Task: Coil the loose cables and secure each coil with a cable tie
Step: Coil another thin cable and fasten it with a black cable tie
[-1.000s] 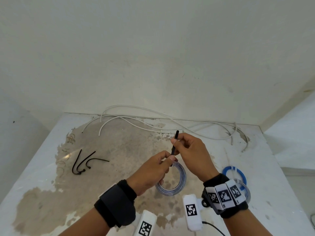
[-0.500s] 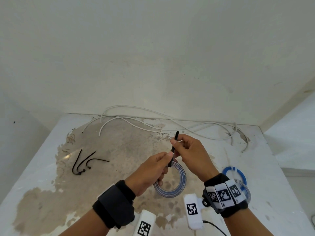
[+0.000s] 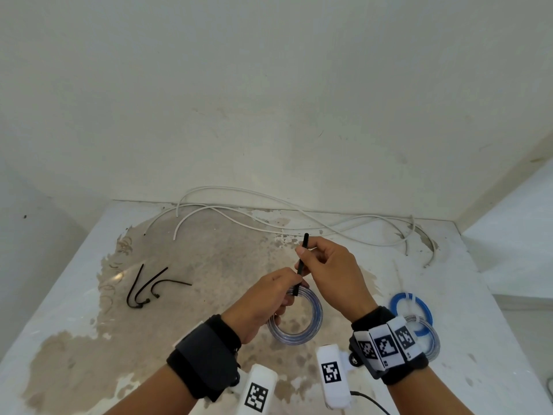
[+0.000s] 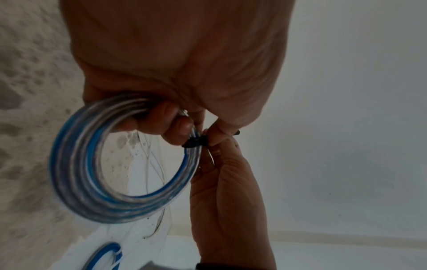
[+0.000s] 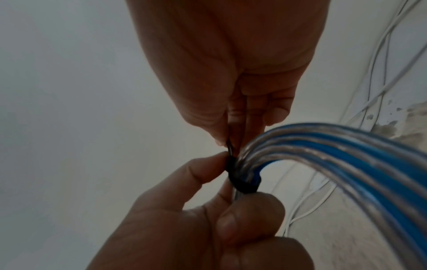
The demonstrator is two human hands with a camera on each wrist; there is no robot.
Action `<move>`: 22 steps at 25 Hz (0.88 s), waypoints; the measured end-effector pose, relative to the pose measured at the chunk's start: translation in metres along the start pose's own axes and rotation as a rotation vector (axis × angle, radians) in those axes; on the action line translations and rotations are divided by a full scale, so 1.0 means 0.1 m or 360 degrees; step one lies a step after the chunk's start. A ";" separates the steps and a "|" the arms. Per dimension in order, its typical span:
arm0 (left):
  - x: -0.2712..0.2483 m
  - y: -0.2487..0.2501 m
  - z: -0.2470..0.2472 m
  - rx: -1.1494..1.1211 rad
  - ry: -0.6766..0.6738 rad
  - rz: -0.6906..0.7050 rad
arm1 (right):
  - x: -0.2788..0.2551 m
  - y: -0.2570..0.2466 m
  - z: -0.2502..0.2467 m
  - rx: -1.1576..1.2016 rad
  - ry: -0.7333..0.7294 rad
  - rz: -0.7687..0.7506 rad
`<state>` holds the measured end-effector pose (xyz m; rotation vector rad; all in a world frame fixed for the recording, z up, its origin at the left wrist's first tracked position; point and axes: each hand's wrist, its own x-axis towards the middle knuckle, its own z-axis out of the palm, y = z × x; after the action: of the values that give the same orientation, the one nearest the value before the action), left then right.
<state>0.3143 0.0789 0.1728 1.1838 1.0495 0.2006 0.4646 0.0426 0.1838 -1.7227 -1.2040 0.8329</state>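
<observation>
Since a second ago the right hand (image 3: pixel 329 274) has drawn the black cable tie (image 3: pixel 301 265) a little farther up and away, so more of its tail now shows between the two hands, while the left hand (image 3: pixel 263 298) has stayed low with the coil.

That coil (image 3: pixel 302 322), clear cable with a blue stripe, is held above the worktop (image 3: pixel 209 253) in front of the person. The left fingers (image 4: pixel 177 127) are curled round its turns and pinch them just beside the tie's head, thumb on the outer side. The right fingers (image 5: pixel 219 131) are closed in a pinch on the tail. In the wrist views the tie's loop (image 5: pixel 242 180) already wraps the bundled turns.

The tail's long axis runs from the coil's upper edge up and away toward the far wall, in line with the right hand's pull; the left hand sits directly below it, bracing the coil. I judge the step in hand to be cinching the loop, which calls for pulling along that axis while the left hand keeps the turns stacked.

The tie's head is mostly hidden by fingertips, so I cannot tell how snug the loop is. Both wrist views are dim and soft.

Two coils (image 3: pixel 413 310) already tied lie on the worktop behind the right wrist, partly covered by it. Spare black ties (image 3: pixel 149 289) lie well apart to the left, and loose white cables (image 3: pixel 269 226) stretch along the wall, not yet coiled.
</observation>
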 end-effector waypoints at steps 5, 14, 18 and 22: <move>0.00 -0.01 0.00 0.0030 0.0011 0.0051 | 0.00 -0.07 0.04 0.0051 0.0087 0.0011; -0.07 0.03 -0.14 -0.0169 -0.0072 -0.0002 | 0.09 -0.12 0.03 0.0148 -0.0096 0.0032; -0.13 0.01 -0.19 -0.0131 -0.0094 -0.0024 | 0.04 -0.11 0.12 0.0165 -0.0076 0.0071; -0.22 -0.08 -0.33 -0.0182 -0.0182 -0.0001 | -0.03 -0.17 0.30 0.0206 -0.0018 0.0087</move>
<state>0.2748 0.0835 0.1787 1.0796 0.9265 0.1879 0.4315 0.0511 0.1869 -1.6536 -1.0903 0.9338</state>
